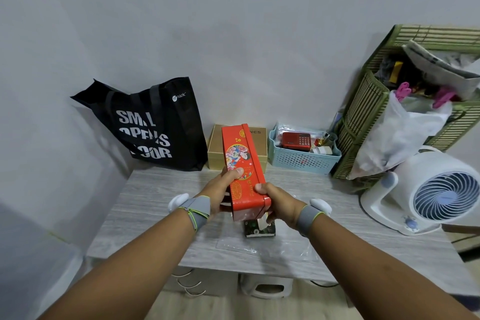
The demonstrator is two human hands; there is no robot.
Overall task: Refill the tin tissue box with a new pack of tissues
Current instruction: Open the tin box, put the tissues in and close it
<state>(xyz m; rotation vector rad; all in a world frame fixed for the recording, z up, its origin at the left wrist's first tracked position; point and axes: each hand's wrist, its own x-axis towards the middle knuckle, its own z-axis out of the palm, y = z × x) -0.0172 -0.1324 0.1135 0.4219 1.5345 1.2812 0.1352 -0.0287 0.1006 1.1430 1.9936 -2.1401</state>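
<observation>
The red tin tissue box, printed with a colourful figure, is held above the grey table, long axis pointing away from me. My left hand grips its left side, thumb on top. My right hand grips its near right corner. Just below the tin's near end a dark green tissue pack stands on the table, partly hidden by the tin and my right hand. Clear plastic wrap lies flat under and around the pack.
A black tote bag leans on the wall at the back left. Next to it sit a tan box and a blue basket with a red radio. A bamboo crate and a white fan stand at the right.
</observation>
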